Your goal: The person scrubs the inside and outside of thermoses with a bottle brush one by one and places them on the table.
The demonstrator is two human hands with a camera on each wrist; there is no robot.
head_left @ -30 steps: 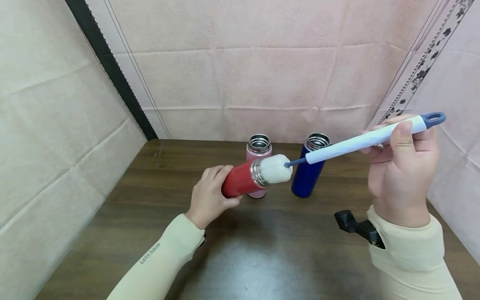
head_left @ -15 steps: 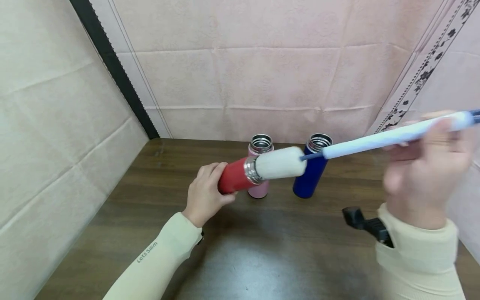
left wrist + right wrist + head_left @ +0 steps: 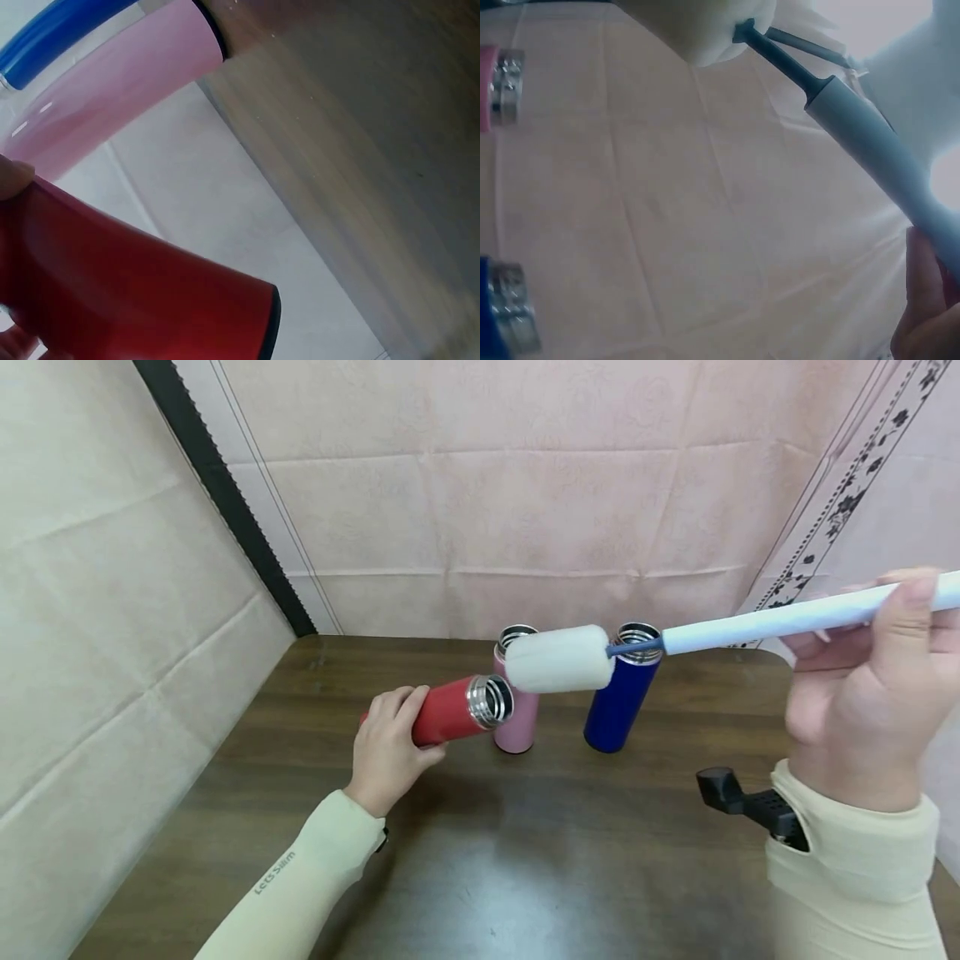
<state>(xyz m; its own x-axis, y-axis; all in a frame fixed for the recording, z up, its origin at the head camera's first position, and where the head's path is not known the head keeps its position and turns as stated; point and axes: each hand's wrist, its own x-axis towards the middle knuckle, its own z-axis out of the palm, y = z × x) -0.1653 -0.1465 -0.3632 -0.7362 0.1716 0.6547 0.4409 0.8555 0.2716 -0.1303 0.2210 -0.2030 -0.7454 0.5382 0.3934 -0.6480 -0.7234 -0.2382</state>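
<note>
My left hand [image 3: 390,747] grips a red bottle [image 3: 450,710] around its body, tilted with its steel mouth pointing right and a little up. In the left wrist view the red bottle's [image 3: 142,285] dark-edged base shows. My right hand [image 3: 877,693] pinches the pale blue handle [image 3: 772,622] of a bottle brush between thumb and fingers. The brush's white sponge head [image 3: 558,660] is outside the red bottle, just above and right of its mouth. In the head view it overlaps the pink bottle behind. The sponge head [image 3: 705,30] also shows at the top of the right wrist view.
An uncapped pink bottle [image 3: 516,727] and an uncapped blue bottle [image 3: 618,710] stand toward the back of the wooden table [image 3: 465,860]. Pale cloth walls [image 3: 555,518] rise behind and at the sides. A black wrist mount [image 3: 757,810] juts from the right sleeve.
The brush's sponge head has come out of the red bottle as my right hand moved right and slightly up. My left hand and the red bottle have shifted a little left.
</note>
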